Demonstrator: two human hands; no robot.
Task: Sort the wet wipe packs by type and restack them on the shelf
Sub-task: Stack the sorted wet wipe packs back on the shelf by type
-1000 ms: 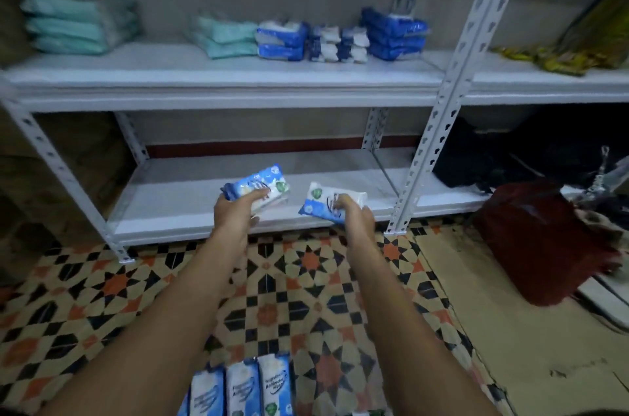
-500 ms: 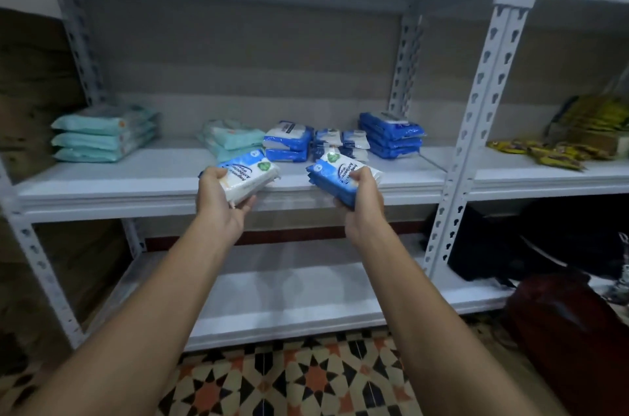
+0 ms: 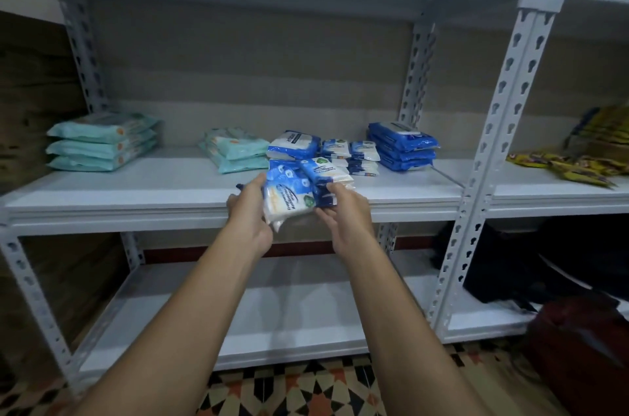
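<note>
My left hand (image 3: 250, 211) grips a small blue-and-white wipe pack (image 3: 289, 196) at the front edge of the middle shelf (image 3: 136, 191). My right hand (image 3: 347, 214) holds a second pack of the same kind (image 3: 323, 174), pressed against the first. Behind them on the shelf stand small blue-and-white packs (image 3: 352, 152), a larger blue-and-white pack (image 3: 294, 145), a dark blue stack (image 3: 403, 145) and two teal stacks (image 3: 238, 153) (image 3: 102, 141).
A white perforated upright (image 3: 490, 150) divides the shelving on the right. Yellow packets (image 3: 578, 163) lie on the right-hand shelf. The lower shelf (image 3: 272, 306) is bare in the left bay; dark bags (image 3: 544, 266) sit lower right. Patterned floor tiles lie below.
Both hands rose from the lower shelf level to the middle shelf and came together, so the two packs now touch at the shelf's front edge.
</note>
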